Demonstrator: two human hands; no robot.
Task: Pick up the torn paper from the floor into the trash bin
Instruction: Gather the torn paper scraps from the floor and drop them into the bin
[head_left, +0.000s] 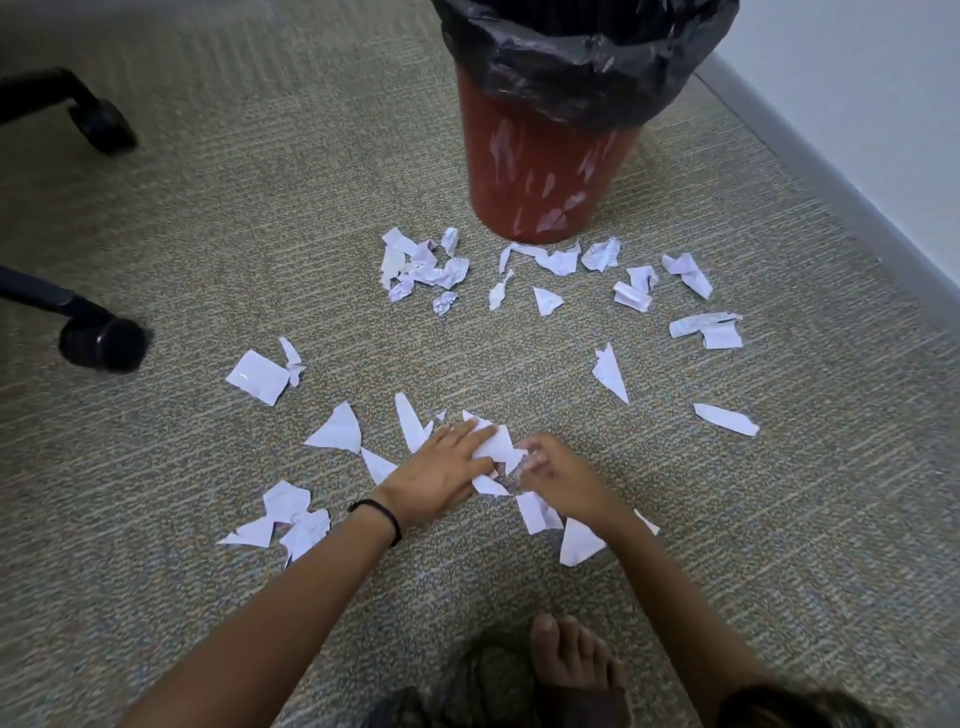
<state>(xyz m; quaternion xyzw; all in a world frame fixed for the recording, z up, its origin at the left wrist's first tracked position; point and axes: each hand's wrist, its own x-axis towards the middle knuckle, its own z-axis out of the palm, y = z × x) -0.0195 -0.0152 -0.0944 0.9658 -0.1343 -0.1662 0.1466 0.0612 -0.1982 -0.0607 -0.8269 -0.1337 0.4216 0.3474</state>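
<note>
Several torn white paper pieces (610, 371) lie scattered over the carpet between me and the red trash bin (540, 176), which has a black liner (587, 57) and stands at the top centre. My left hand (441, 475) lies flat with straight fingers on a small heap of paper (498, 447) in front of me. My right hand (563, 475) meets it from the right, fingers curled on the same heap; motion blur hides its exact grip. More scraps (426, 267) lie bunched just before the bin.
Two black chair legs with castors (104, 345) (106, 124) stand at the left. A grey baseboard (831, 182) and white wall run along the right. My bare foot (576, 660) is at the bottom centre.
</note>
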